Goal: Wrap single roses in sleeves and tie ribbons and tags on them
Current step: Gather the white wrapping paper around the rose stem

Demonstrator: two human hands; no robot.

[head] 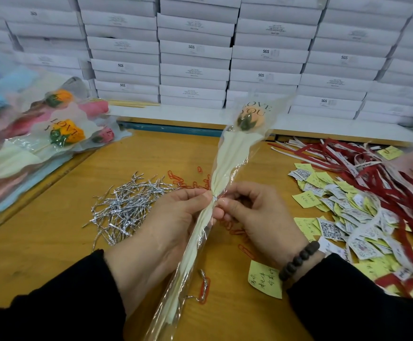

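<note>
A peach rose (251, 116) sits in a clear and cream sleeve (227, 163) printed "LOVE YOU", held upright over the wooden table (40, 232). My left hand (166, 227) grips the gathered neck of the sleeve. My right hand (257, 215) pinches a silver twist tie (214, 198) wound round that neck. A heap of silver twist ties (124, 207) lies left of my hands. Red ribbons (363, 168) and a pile of yellow and white tags (336, 212) lie at the right.
Wrapped roses (60, 134) in sleeves are stacked at the left. Red paper clips (183, 180) are scattered behind and under my hands. A yellow handwritten note (264, 279) lies near my right wrist. White boxes (195, 50) are stacked along the back.
</note>
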